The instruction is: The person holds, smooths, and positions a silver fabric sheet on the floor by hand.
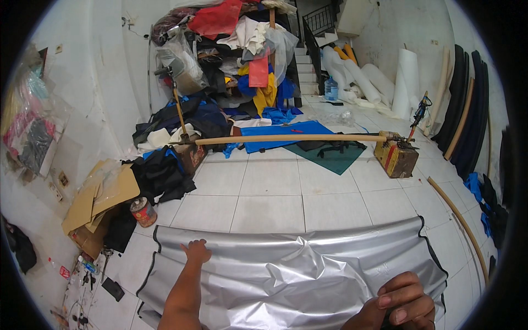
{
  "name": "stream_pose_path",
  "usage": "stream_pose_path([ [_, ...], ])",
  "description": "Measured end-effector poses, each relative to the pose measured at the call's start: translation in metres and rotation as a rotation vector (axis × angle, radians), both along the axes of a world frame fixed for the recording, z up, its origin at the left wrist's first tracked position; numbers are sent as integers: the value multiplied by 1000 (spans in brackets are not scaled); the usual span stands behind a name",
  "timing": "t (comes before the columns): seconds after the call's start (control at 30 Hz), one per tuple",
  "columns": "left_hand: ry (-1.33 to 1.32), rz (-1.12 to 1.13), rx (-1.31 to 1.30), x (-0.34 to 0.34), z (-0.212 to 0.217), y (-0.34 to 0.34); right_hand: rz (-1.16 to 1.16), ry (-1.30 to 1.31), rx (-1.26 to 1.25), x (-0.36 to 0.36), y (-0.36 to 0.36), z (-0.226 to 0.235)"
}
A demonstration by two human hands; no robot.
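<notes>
A wide silver sheet (242, 297) with black bound edges lies creased across the floor in front of me. My left hand (197, 251) rests on it near its far left edge, thumb held out and fingers apart, gripping nothing. Close to the camera, over the right part of the sheet, my right hand (404, 302) is raised with its fingers curled in toward the thumb. Nothing shows in those curled fingers. The sheet's nearest edge lies outside the view.
Beyond the sheet, a long cardboard tube (286, 139) spans two stands, its right end on a metal box (397, 159). A can (143, 212) and cardboard (104, 192) stand left. Another tube (459, 223) lies right. Fabric (242, 71) is heaped at the back.
</notes>
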State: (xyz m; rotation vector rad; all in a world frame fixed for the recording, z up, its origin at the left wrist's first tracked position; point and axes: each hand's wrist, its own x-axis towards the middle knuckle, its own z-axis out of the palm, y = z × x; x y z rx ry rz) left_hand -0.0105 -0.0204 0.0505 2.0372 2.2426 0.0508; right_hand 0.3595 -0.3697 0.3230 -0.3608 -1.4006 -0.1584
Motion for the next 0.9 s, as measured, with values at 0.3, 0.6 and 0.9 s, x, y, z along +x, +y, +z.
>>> stream_pose_path([
  [0.3, -18, 5, -24, 0, 2, 0, -17, -18, -84, -1, -7, 5],
  [0.6, -11, 0, -26, 0, 2, 1, -46, -42, -53, 0, -4, 4],
  [0.9, -9, -6, -19, -1, -2, 2, -25, -18, -33, -2, -1, 3],
])
